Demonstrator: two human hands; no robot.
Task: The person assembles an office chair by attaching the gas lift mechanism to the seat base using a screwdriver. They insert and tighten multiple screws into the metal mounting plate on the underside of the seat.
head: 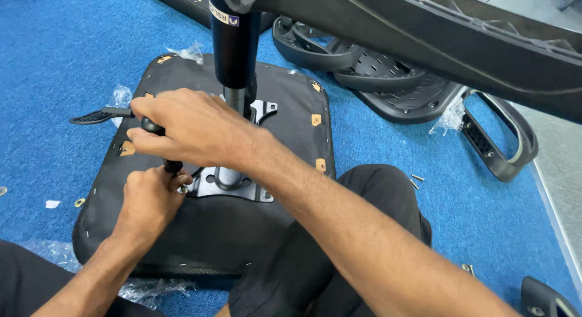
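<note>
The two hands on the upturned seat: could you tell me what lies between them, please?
In the head view, a black tool handle runs between them: the right hand grips its upper part, and the left hand pinches its lower end at a screw by the metal mounting plate.

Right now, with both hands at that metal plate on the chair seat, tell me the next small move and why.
Probably turn the black-handled tool in the right hand to drive the fastener at the metal plate. The left hand pinches at the tool's tip by the plate's corner, as if steadying it. Whether it is seated is hidden by the fingers.
</note>
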